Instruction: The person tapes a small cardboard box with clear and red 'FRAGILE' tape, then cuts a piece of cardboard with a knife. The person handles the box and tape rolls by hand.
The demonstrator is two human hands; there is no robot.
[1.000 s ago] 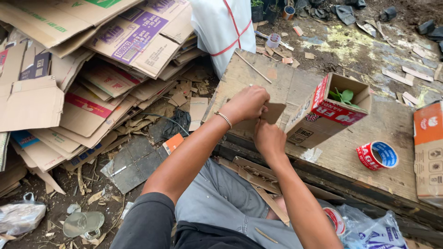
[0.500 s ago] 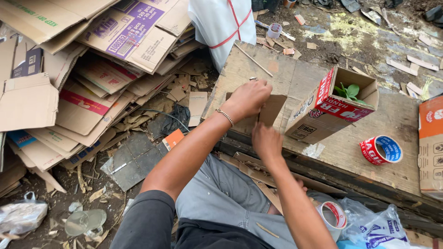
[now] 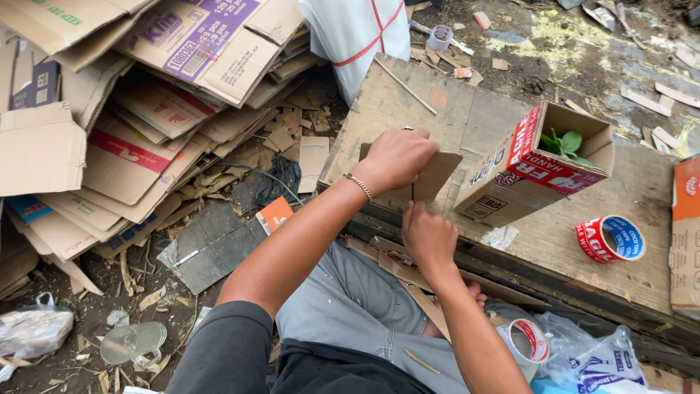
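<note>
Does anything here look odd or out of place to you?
Yes: the small cardboard box on the wooden board lies tipped on its side with green leaves poking out. Torn cardboard scraps litter the ground beside the board.

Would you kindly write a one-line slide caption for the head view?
Both hands, left hand above right hand, grip a cardboard piece on a wooden board beside an open carton.
</note>
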